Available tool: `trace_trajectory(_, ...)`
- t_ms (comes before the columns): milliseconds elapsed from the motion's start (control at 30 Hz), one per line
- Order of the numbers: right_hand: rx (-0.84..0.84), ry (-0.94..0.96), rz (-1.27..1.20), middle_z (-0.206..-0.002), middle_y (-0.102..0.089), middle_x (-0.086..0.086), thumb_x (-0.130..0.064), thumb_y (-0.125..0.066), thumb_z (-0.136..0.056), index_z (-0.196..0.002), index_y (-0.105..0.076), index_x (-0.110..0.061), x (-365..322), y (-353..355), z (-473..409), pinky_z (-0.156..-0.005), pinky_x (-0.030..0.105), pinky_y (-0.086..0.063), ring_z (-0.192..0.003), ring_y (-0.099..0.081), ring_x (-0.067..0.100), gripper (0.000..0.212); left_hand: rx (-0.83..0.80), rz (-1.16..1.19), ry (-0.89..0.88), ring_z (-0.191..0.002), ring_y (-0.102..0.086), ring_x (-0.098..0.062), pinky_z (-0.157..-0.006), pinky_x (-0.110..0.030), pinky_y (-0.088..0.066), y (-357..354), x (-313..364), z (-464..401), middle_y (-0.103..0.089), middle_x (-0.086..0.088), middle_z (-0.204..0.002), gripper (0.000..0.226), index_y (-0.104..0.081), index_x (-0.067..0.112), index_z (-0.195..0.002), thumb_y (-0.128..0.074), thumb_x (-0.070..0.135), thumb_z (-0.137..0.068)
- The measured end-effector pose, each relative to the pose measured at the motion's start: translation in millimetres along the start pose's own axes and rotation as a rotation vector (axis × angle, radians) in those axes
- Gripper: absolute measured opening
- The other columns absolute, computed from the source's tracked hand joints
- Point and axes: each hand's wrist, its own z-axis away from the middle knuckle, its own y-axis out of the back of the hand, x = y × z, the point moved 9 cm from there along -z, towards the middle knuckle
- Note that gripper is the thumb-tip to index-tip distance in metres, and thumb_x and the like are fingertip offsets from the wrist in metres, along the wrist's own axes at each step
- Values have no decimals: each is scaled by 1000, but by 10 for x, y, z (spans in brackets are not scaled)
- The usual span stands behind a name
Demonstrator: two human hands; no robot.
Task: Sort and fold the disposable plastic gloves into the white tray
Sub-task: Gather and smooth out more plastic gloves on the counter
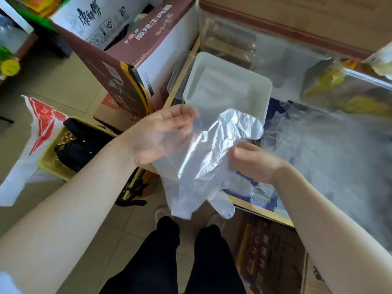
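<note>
both hands (161, 134) (256, 164) pinch a crinkly clear glove (203, 158); smooth white tray (263, 81) beyond

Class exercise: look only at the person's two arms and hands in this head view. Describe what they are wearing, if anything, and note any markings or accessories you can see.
Both forearms are bare from the frame edge to the wrist: no sleeves show. The left hand and right hand are bare too, with no rings, watch, bracelet or markings visible. Neither hand has a glove pulled on. Lower down, the person wears black trousers and light-coloured shoes.
</note>
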Motion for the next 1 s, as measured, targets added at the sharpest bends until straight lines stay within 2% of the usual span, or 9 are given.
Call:
trace_trajectory(67,-90,66,-188,-57,-63,-9,-5,-75,-69,-62,-70,-20,-105,-48,66,-57,13,-46,-55,-59,2,17,89,-20,38,-60,-58,-8,-60,-19,-50,229,-61,14,-57,8,-60,13,-64,20,-89,-64,25,-78)
trace_trajectory(167,-39,93,-263,-59,-64,-4,-7,-74,-69,-66,-67,-12,-187,61,130,-59,17,-50,-56,-61,7,8,260,-427,144,-71,-63,-11,-65,-22,-51,628,-220,71,-64,3,-71,10,-62,18,-96,-53,16,-90)
trace_trajectory(233,112,-18,-48,-58,-58,-1,-11,-69,-76,-68,-59,-10,-48,238,79,-59,21,-46,-53,-55,11,13,317,-819,199,-79,-62,-12,-75,-26,-48,783,-290,86,-67,1,-81,11,-63,17,-94,-53,16,-94)
trace_trajectory(367,394,-184,556,-58,-58,2,-16,-67,-82,-69,-61,-11,126,507,-41,-53,21,-44,-46,-52,11,16,388,-1210,186,-66,-60,-12,-61,-26,-42,879,-331,11,-68,1,-76,11,-60,15,-91,-50,19,-95)
trace_trajectory(467,562,-205,746,-71,-60,5,-23,-60,-84,-66,-55,-14,123,563,-55,-63,30,-48,-65,-56,23,20,516,-1419,130,-85,-60,-19,-69,-30,-46,948,-187,-30,-63,1,-91,16,-60,14,-102,-51,24,-94)
trace_trajectory(633,699,-276,1116,-87,-56,8,-27,-49,-87,-83,-51,-13,-66,390,139,-62,30,-36,-76,-51,30,15,478,-1609,-10,-81,-57,-22,-66,-36,-49,884,-24,-126,-62,-2,-90,17,-60,12,-101,-50,25,-95)
trace_trajectory(767,839,-78,1376,-109,-58,11,-35,-49,-92,-107,-55,-8,-323,104,210,-80,38,-40,-99,-54,32,31,323,-1617,-21,-81,-58,-22,-66,-34,-47,880,-46,-206,-64,-3,-88,16,-62,13,-97,-50,24,-95)
trace_trajectory(900,794,224,1263,-114,-59,16,-25,-56,-87,-104,-61,-4,-372,-167,78,-86,44,-44,-104,-56,38,28,254,-1675,-27,-75,-53,-19,-62,-31,-43,896,-5,-253,-59,1,-81,15,-62,15,-94,-50,24,-94)
trace_trajectory(1000,577,133,1235,-151,-29,15,-39,-47,-94,-136,-40,-7,-174,-311,-157,-113,41,-19,-139,-25,31,53,216,-1720,-22,-72,-51,-20,-60,-32,-43,891,-1,-278,-57,1,-76,15,-61,14,-91,-50,25,-94)
